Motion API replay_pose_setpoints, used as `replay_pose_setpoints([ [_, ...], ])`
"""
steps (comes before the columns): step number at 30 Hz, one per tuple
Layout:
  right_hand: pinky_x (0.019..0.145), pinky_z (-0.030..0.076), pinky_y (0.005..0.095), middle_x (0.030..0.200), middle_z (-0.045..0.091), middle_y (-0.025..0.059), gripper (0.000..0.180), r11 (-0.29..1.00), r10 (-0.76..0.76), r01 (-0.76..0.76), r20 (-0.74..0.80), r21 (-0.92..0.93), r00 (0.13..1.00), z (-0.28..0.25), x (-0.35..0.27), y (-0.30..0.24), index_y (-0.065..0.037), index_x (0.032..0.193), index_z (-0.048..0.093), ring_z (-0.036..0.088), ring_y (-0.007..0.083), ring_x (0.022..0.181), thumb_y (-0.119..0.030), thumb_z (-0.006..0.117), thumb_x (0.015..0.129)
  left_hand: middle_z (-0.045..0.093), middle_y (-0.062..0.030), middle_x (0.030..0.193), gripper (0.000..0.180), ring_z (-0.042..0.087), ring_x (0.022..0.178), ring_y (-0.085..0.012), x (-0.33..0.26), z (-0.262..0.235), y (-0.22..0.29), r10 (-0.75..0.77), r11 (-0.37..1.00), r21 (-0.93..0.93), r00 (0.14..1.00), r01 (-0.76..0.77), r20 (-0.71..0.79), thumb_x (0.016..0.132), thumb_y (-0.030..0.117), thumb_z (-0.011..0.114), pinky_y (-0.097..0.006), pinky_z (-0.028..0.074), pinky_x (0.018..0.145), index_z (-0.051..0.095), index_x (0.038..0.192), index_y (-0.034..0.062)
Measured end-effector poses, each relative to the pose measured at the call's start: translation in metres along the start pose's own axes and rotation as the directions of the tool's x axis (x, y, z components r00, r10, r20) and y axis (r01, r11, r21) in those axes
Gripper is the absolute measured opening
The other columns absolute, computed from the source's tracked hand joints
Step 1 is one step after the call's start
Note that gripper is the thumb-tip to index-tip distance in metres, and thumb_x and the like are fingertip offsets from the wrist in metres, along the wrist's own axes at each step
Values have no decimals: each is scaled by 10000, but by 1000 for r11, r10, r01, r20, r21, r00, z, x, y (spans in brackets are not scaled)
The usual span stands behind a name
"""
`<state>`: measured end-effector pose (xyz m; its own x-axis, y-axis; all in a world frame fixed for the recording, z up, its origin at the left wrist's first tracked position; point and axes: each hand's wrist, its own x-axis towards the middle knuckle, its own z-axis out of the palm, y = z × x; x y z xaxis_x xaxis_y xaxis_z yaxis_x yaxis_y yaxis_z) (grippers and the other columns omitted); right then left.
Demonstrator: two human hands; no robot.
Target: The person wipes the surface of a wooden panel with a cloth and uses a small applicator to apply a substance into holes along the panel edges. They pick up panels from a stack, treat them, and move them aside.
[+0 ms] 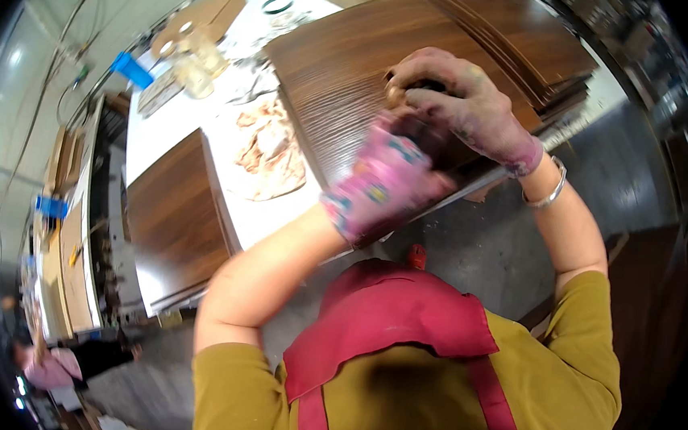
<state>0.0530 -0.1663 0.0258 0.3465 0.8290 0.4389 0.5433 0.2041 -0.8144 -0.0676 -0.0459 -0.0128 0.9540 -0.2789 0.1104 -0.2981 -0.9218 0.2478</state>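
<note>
Both my hands wear stained gloves and meet above a dark brown wood-grain panel [331, 76] on the white table. My right hand [469, 108], in a pale pinkish glove, has its fingers curled round something small and brownish that I cannot make out. Just below it, my left hand [395, 179], in a pink patterned glove, is smeared by motion, so its grip does not show. Between the two hands sits a dark patch too blurred to name. To the left of the panel lies a crumpled, stained cloth [272, 149].
More brown panels [528, 35] are stacked at the right, and another panel [179, 210] lies at the left. Clear bottles [194, 70], a blue cup [131, 70] and a black ring [277, 4] are farther back on the white table [235, 210]. Another person [54, 362] is at the lower left.
</note>
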Motion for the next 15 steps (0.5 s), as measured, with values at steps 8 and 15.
replay_pose_setpoints([
  [8,762,495,402,925,624,153,96,922,-197,387,883,19,426,92,58,2,-15,861,643,623,311,864,-95,600,830,584,-167,1344,558,471,1341,-279,-16,66,43,-458,670,-678,887,302,-58,946,354,593,-393,355,1118,501,1447,127],
  [15,757,517,406,895,662,155,150,867,-382,452,864,211,328,97,88,15,-14,843,660,651,327,848,-145,590,818,668,-150,1190,499,663,1034,-307,-2,57,32,-318,947,-71,895,312,-312,942,396,576,-411,540,821,574,1374,148],
])
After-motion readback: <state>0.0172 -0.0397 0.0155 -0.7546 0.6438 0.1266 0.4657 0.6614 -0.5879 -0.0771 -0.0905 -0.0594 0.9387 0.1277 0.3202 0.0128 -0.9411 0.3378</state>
